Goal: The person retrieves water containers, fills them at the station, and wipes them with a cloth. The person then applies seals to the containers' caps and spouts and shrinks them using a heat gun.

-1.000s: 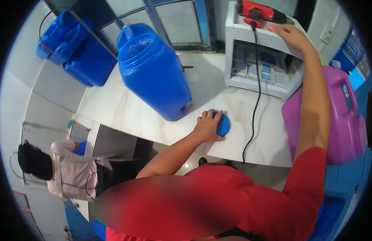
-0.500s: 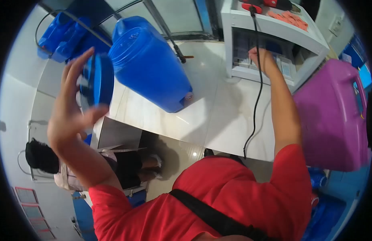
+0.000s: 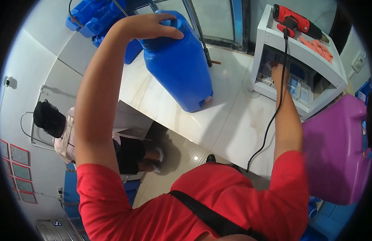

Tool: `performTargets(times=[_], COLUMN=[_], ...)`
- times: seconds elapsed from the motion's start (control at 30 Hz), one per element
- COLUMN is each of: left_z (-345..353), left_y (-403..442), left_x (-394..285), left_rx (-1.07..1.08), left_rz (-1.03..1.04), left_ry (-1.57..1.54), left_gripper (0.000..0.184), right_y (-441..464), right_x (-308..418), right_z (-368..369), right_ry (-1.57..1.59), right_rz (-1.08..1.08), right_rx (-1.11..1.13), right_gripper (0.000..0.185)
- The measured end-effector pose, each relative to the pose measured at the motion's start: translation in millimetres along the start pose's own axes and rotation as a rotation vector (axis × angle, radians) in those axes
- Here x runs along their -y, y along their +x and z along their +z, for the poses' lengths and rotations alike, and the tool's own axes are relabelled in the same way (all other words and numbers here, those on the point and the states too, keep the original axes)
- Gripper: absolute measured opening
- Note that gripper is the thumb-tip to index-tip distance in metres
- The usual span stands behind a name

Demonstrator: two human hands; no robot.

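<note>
My left hand (image 3: 155,27) curves over the mouth of the big blue jug (image 3: 180,72), gripping the blue cap (image 3: 154,43), most of which is hidden under my palm. The jug stands upright on the white table. My right hand (image 3: 279,71) reaches into the open front of the white shelf unit (image 3: 306,54), over small packets and trays (image 3: 300,90); its fingertips are too dim and small to make out. A black cord (image 3: 270,128) runs down past the right wrist from the red heat gun (image 3: 298,22) on top of the unit.
An orange cloth (image 3: 317,49) lies on the unit. A purple jug (image 3: 334,148) stands at the right edge. More blue jugs (image 3: 97,18) are at upper left. Another person (image 3: 67,132) in a dark head covering is at the left. The table edge (image 3: 186,138) crosses in front of me.
My left hand has carried the blue cap from the tabletop, up past the left side, onto the jug's mouth. My right hand has gone from the unit's top into its opening.
</note>
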State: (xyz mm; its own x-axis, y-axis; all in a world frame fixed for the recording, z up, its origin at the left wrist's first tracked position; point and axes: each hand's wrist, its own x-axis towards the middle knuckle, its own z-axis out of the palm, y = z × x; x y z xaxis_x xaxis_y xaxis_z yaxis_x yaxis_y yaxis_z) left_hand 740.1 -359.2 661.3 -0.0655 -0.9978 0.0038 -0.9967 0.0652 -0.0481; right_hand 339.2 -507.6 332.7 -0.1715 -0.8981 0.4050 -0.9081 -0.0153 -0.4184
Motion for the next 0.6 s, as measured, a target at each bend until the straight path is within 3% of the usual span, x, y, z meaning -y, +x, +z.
performTargets(times=[0.13,0.27,0.37,0.57,0.6], left_z=[-5,1,-2,-2,-2], left_y=[-4,-2,3,11,16], left_x=[-10,-13,-15,3,5], left_rx=[0.086,0.063,0.077,0.044,0.07], left_rz=[-0.103,-0.165,-0.191,0.129,0.205], left_ry=[0.018,-0.006,-0.002,0.102,-0.057], left_gripper=[0.105,0.108,0.107,0.09,0.079], right_y=[1,-29,-62,-133,-141], right_x=[-19,-18,-13,9,11], right_z=[-20,-47,-64,-112,-119], right_ry=[0.38,0.431,0.86,1.053,1.05], right_rz=[0.13,0.169,0.166,0.192,0.193], right_rx=[-0.303,-0.486,-0.552,-0.497,-0.501], right_gripper=[0.023,0.028,0.026,0.023,0.023])
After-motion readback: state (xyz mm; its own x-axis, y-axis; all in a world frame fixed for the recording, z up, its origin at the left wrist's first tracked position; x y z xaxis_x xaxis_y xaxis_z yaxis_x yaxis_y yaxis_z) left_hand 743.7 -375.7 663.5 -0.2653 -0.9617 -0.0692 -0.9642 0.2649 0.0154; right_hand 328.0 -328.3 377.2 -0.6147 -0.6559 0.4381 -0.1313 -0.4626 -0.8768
